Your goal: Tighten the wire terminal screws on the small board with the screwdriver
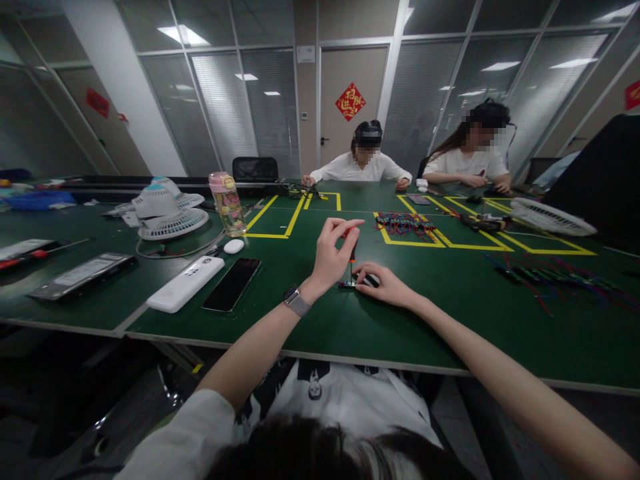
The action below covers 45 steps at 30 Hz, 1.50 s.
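My left hand (pixel 331 256) is raised above the green table (pixel 380 320), fingers pinched on the red-and-black handle of a small screwdriver (pixel 353 248) that stands upright. A grey watch sits on that wrist. My right hand (pixel 384 284) rests on the table just right of the tool, fingers closed on a small dark part (pixel 356 283) under the screwdriver tip. What the part is I cannot make out.
A black phone (pixel 232 285), a white power bank (pixel 185 283) and a white mouse-like item (pixel 233 246) lie to the left, near a pink-capped bottle (pixel 227 204) and a white fan (pixel 167 212). Bundles of coloured wires (pixel 404 224) lie ahead. Two people sit across the table.
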Each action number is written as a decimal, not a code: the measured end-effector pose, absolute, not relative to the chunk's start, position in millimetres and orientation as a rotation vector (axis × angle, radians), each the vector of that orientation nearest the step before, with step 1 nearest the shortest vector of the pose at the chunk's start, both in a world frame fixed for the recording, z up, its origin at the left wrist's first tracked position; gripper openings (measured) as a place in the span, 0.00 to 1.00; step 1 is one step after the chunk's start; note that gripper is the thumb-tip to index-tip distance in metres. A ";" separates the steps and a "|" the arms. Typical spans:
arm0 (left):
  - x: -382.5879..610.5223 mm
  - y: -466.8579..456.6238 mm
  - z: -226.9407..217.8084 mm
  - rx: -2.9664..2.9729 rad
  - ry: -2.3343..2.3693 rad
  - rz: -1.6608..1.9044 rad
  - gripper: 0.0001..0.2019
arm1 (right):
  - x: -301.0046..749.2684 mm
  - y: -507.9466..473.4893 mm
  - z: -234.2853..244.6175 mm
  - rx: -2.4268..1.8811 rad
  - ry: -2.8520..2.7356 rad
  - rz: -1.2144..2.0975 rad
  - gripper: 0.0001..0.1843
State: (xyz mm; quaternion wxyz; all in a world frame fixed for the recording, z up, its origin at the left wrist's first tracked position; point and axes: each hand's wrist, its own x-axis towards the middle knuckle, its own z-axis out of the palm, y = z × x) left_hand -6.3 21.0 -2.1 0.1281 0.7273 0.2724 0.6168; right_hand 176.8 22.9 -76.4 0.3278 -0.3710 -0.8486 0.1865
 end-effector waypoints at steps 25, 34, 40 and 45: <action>-5.1 25.4 -4.5 2.135 0.706 1.771 0.12 | 176.1 26.8 -80.0 -0.975 -2.210 0.464 0.08; -6.6 26.9 -5.9 2.163 0.703 1.758 0.15 | 175.9 26.1 -79.3 -0.967 -2.213 0.456 0.08; -4.5 26.6 -5.7 2.135 0.727 1.807 0.11 | 176.1 25.8 -78.5 -0.963 -2.219 0.466 0.08; -5.1 24.3 -4.0 2.129 0.820 1.842 0.07 | 175.3 25.2 -78.7 -0.972 -2.222 0.459 0.08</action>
